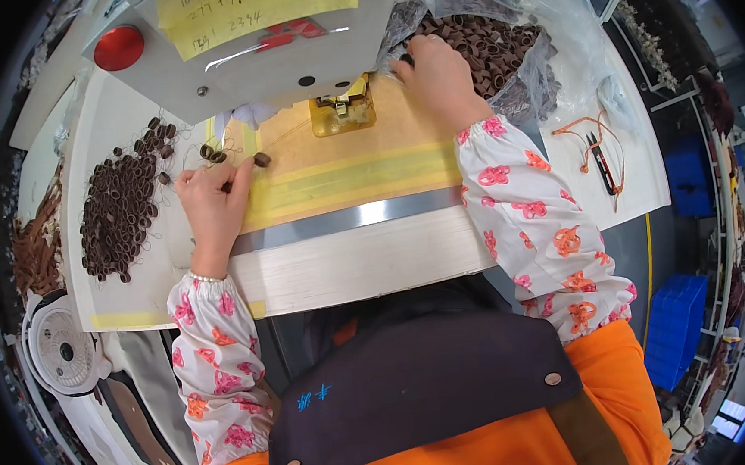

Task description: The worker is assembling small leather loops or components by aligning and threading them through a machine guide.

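Around the sewing machine [248, 55] lie small brown fabric loops. My left hand [214, 196] rests on the table left of the needle area [341, 109], its fingers curled. One brown loop [261, 160] sits right at its fingertips; whether it is gripped or only touched is unclear. A few loops with threads [211, 153] lie just beyond that hand. My right hand [441, 76] is beside an open clear plastic bag [538, 61] full of brown loops [485, 47]. Its thumb and finger pinch a dark brown loop [407, 59] at the bag's near left side.
A large heap of thread-tailed loops [120, 211] covers the table's left side. Thread snips [601, 165] with an orange cord lie at the right. Yellow tape [352, 182] and a metal strip [354, 218] run along the front. A white fan [63, 347] stands lower left.
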Action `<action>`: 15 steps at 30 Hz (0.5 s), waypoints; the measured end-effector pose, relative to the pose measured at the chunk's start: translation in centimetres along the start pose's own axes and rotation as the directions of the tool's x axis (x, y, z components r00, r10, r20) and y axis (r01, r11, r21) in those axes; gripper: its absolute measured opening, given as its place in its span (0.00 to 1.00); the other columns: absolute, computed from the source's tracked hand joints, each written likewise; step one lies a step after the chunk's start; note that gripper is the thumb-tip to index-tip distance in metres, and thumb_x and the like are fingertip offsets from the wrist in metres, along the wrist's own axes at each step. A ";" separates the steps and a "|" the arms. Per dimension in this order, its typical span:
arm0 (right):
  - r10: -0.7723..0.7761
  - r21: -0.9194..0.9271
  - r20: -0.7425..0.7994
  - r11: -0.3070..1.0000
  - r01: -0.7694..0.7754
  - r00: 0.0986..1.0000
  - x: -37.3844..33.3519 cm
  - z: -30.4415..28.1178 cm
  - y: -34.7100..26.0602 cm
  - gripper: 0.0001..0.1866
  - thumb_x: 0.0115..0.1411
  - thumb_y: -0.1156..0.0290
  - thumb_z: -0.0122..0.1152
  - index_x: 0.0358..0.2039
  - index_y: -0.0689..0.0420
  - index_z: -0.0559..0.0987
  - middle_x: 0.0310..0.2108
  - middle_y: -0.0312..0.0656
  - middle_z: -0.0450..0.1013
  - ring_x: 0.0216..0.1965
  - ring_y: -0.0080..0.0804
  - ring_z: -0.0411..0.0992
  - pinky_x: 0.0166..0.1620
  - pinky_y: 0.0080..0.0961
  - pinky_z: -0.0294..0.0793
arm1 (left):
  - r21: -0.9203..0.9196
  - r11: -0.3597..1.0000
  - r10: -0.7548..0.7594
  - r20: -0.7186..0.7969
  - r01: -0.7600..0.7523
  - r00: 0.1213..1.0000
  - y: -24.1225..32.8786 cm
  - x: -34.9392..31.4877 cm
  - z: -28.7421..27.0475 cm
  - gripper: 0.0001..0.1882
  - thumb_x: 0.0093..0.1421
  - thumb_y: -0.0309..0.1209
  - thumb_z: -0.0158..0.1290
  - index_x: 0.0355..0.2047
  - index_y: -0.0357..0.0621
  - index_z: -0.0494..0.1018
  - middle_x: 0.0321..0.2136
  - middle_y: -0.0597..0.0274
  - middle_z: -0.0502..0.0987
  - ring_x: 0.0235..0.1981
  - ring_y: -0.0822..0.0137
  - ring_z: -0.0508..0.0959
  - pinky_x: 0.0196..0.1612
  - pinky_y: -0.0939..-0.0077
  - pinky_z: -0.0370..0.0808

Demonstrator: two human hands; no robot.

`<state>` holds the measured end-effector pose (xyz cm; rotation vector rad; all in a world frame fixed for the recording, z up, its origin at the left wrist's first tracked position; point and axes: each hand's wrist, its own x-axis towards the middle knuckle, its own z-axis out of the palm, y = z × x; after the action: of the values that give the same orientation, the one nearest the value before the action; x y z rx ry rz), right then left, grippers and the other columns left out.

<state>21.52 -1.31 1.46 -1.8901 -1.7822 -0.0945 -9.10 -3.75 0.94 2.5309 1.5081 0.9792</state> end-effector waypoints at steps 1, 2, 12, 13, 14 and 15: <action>0.009 0.002 0.022 1.000 -0.009 1.000 0.0 0.2 -0.1 0.15 0.48 0.66 0.60 0.30 0.64 0.72 0.32 0.54 0.70 0.32 0.52 0.71 0.34 0.39 0.71 | -0.005 0.999 -0.043 0.027 0.043 0.999 0.0 0.0 -0.2 0.12 0.50 0.32 0.55 0.13 0.43 0.71 0.09 0.67 0.67 0.16 0.67 0.66 0.35 0.71 0.57; 0.018 0.003 0.044 1.000 -0.019 0.999 0.0 0.4 -0.1 0.14 0.48 0.66 0.60 0.30 0.64 0.71 0.32 0.54 0.70 0.32 0.52 0.71 0.34 0.40 0.71 | -0.011 0.996 -0.084 0.055 0.085 0.995 0.1 0.1 -0.4 0.09 0.50 0.32 0.55 0.15 0.44 0.72 0.11 0.67 0.68 0.18 0.67 0.67 0.36 0.70 0.57; -0.173 0.134 -0.036 0.975 0.177 0.984 -1.4 0.7 -0.6 0.07 0.51 0.73 0.55 0.28 0.62 0.69 0.29 0.51 0.68 0.31 0.49 0.70 0.32 0.39 0.69 | -0.163 0.969 0.185 -0.018 -0.186 0.983 6.5 2.7 3.9 0.15 0.51 0.26 0.49 0.40 0.35 0.68 0.34 0.49 0.71 0.35 0.50 0.69 0.37 0.62 0.64; -0.190 0.134 -0.041 0.972 0.194 0.981 -1.6 0.8 -0.6 0.07 0.51 0.73 0.55 0.28 0.62 0.69 0.29 0.51 0.68 0.31 0.49 0.70 0.33 0.39 0.69 | -0.185 0.973 0.139 0.009 -0.135 0.990 6.8 2.8 4.9 0.15 0.51 0.26 0.49 0.40 0.35 0.67 0.34 0.48 0.70 0.36 0.50 0.68 0.38 0.60 0.64; -0.193 0.190 -0.050 0.961 0.199 0.980 -1.8 0.9 -0.5 0.07 0.50 0.74 0.55 0.29 0.62 0.70 0.29 0.50 0.69 0.31 0.49 0.69 0.33 0.38 0.69 | -0.205 0.975 0.092 0.037 -0.082 0.995 7.1 2.9 5.7 0.15 0.51 0.26 0.49 0.40 0.35 0.66 0.34 0.48 0.70 0.36 0.49 0.68 0.39 0.59 0.64; -0.191 0.242 -0.060 0.949 0.199 0.980 -2.0 0.9 -0.1 0.07 0.50 0.74 0.55 0.30 0.61 0.71 0.30 0.49 0.69 0.32 0.48 0.69 0.34 0.38 0.69 | -0.227 0.973 0.049 0.067 -0.033 0.997 7.2 3.0 6.3 0.15 0.51 0.26 0.49 0.40 0.35 0.65 0.34 0.47 0.70 0.37 0.48 0.68 0.40 0.58 0.64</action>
<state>20.91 -2.73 -0.02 -1.5269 -1.8582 0.0222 0.85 -3.35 -0.17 2.4180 1.2520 0.9904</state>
